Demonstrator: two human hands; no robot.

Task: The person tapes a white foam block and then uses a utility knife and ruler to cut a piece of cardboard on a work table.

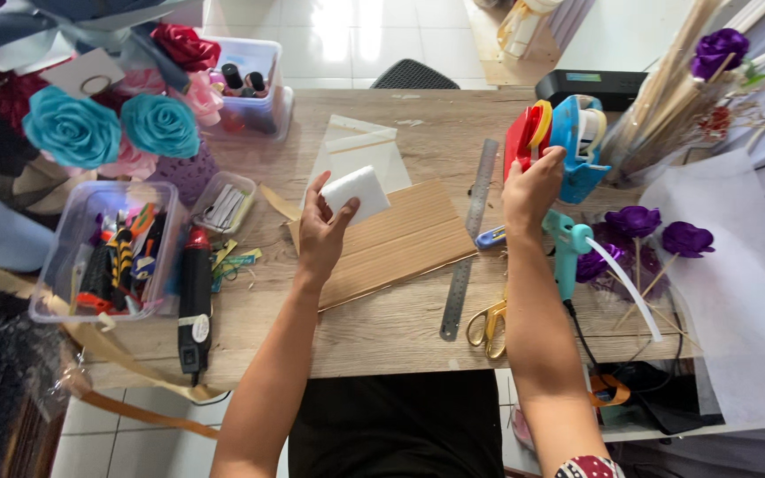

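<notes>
My left hand (322, 232) holds a small white foam block (357, 192) above a tan ribbed board (400, 243) on the wooden table (382, 332). My right hand (531, 188) reaches up to a red tape dispenser (527, 134) that stands beside a blue tape dispenser (577, 142); its fingers rest on the red one. Below that hand lie a teal glue gun (567, 252), a steel ruler (469, 239) and yellow-handled scissors (487, 326).
A clear tub of tools (104, 252) and a black heat tool (195, 296) sit at the left. Paper roses (108, 128) crowd the far left. Purple roses (657, 232) and wooden sticks (666, 84) stand at the right. A clear plastic bag (356, 146) lies behind the board.
</notes>
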